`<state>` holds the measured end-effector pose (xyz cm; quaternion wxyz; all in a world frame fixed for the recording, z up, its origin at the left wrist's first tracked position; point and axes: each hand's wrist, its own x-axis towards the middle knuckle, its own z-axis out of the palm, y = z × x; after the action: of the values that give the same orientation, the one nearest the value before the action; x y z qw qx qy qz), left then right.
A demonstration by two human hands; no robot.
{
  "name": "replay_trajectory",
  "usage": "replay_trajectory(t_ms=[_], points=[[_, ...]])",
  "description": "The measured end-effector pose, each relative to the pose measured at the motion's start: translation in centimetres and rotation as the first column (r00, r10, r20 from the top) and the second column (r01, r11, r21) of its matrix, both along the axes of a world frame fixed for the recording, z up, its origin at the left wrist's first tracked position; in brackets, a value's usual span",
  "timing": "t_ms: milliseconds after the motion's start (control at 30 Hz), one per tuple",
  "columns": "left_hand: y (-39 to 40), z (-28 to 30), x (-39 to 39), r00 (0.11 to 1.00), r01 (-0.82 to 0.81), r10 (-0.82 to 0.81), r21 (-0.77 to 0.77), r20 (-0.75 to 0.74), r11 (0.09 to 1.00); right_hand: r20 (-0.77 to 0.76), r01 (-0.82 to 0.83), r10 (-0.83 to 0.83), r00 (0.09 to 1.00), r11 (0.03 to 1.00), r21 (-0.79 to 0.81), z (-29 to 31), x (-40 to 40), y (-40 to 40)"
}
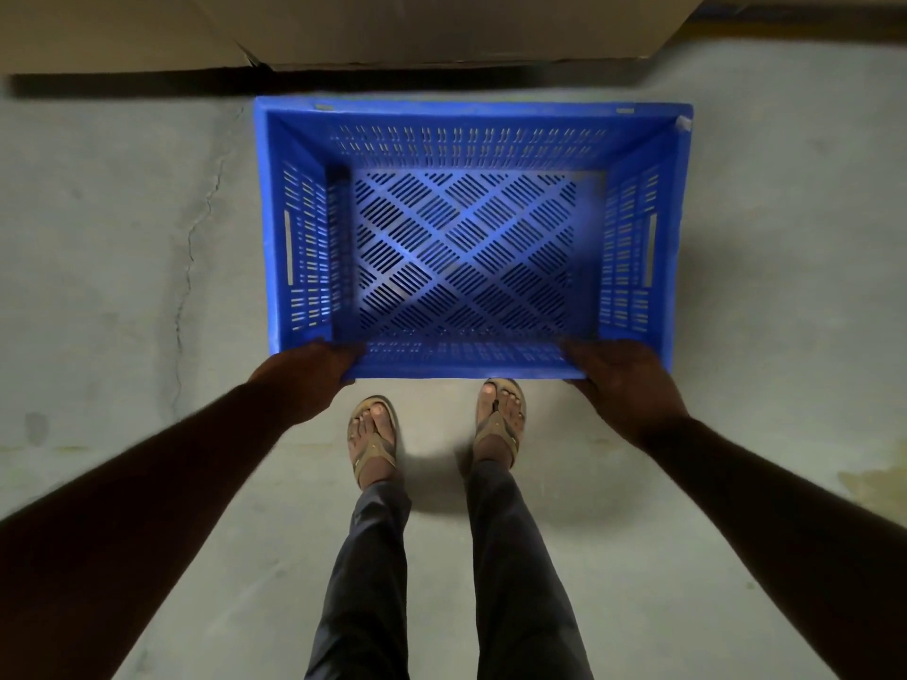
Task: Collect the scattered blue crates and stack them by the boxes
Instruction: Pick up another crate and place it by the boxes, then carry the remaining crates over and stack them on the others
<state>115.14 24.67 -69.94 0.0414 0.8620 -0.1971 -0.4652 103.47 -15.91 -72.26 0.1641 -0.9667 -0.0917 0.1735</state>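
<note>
1. The blue crate (471,233) fills the middle of the view, open side up, with its long axis running from 9 o'clock to 3 o'clock.
2. Its far long wall, at 12 o'clock, sits just beside the cardboard boxes (441,27); a dark shadow strip lies between them.
3. The near long wall, at 6 o'clock, faces the person; whether the crate rests on the floor (122,238) or hangs just above it cannot be told.
4. The left hand (304,380) grips the near rim close to the 7 o'clock corner, fingers curled over the edge into the crate.
5. The right hand (623,385) grips the same rim close to the 5 o'clock corner, fingers likewise hooked over it.
6. The base shows a diagonal lattice of slots; the walls are slotted, with a handle cut-out in each short side at 9 and 3 o'clock.
7. Small pale marks sit on the far rim, too small to read; no brand or writing is legible.
8. Two sandalled feet (373,439) stand at 6 o'clock, just behind the near wall.
</note>
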Motion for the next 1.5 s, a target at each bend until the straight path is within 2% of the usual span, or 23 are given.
replay_trajectory(t_ms=[67, 133, 233, 333, 433, 500, 567, 667, 767, 867, 967, 1067, 1167, 1300, 1400, 1500], points=[[0.3, -0.4, -1.3, 0.990, 0.038, 0.000, -0.265, 0.139, 0.963, 0.029, 0.017, -0.018, 0.999, 1.000, 0.018, -0.2, -1.4, 1.3], [1.0, -1.8, -2.7, 0.941, 0.175, -0.032, -0.401, 0.338, 0.899, 0.000, 0.060, -0.060, 0.998, 0.998, -0.036, -0.4, -2.3, 2.5], [1.5, -3.6, -3.2, 0.900, 0.267, -0.089, -0.378, 0.427, 0.887, -0.035, 0.160, -0.163, 0.986, 0.984, -0.075, -0.6, -2.2, 3.3], [1.3, -4.1, -3.4, 0.859, 0.335, -0.132, -0.349, 0.495, 0.875, -0.091, 0.162, -0.169, 0.981, 0.983, -0.081, -0.6, -1.9, 3.3], [0.6, -2.3, -3.7, 0.841, 0.295, -0.102, -0.292, 0.531, 0.910, -0.197, 0.140, -0.157, 0.968, 0.985, -0.099, 0.1, -1.4, 3.2], [-0.8, 0.8, -4.2, 0.880, 0.118, 0.042, -0.302, 0.474, 0.946, -0.258, 0.177, -0.187, 0.948, 0.982, -0.060, 1.9, -0.4, 3.5], [-2.5, 5.3, -4.7, 0.893, -0.013, 0.180, -0.377, 0.413, 0.926, -0.262, 0.312, -0.290, 0.920, 0.949, 0.042, 5.5, 0.6, 4.4], [-5.0, 13.9, -5.7, 0.895, -0.066, 0.288, -0.539, 0.340, 0.840, -0.105, 0.472, -0.462, 0.880, 0.834, 0.286, 13.6, 1.4, 6.4], [-5.8, 22.3, -7.9, 0.872, -0.132, 0.392, -0.629, 0.294, 0.766, 0.014, 0.455, -0.511, 0.859, 0.778, 0.433, 23.0, -0.3, 7.7], [-4.7, 29.0, -10.4, 0.857, -0.182, 0.449, -0.666, 0.253, 0.723, 0.025, 0.485, -0.581, 0.813, 0.702, 0.522, 32.1, -3.8, 8.8], [-4.3, 33.7, -12.4, 0.871, -0.243, 0.470, -0.706, 0.143, 0.665, 0.005, 0.570, -0.722, 0.692, 0.551, 0.609, 39.4, -9.3, 9.6], [-6.0, 36.8, -13.8, 0.900, -0.260, 0.432, -0.730, 0.053, 0.633, -0.088, 0.705, -0.866, 0.492, 0.337, 0.623, 44.0, -14.6, 9.7], [-10.4, 39.6, -15.2, 0.945, -0.231, 0.326, -0.747, -0.021, 0.624, -0.164, 0.764, -0.940, 0.300, 0.133, 0.631, 47.4, -20.3, 8.6], [-17.8, 42.7, -17.4, 0.990, -0.054, 0.137, -0.776, 0.042, 0.629, -0.215, 0.733, -0.974, 0.073, -0.094, 0.674, 50.0, -28.0, 5.7], [-23.1, 43.9, -20.3, 0.998, 0.017, 0.032, -0.778, 0.048, 0.628, -0.289, 0.653, -0.952, -0.100, -0.282, 0.703, 50.4, -34.1, 3.2], [-28.7, 44.3, -25.0, 0.997, 0.073, -0.056, -0.783, 0.049, 0.617, -0.312, 0.588, -0.926, -0.212, -0.375, 0.717, 50.2, -40.3, 0.7]])
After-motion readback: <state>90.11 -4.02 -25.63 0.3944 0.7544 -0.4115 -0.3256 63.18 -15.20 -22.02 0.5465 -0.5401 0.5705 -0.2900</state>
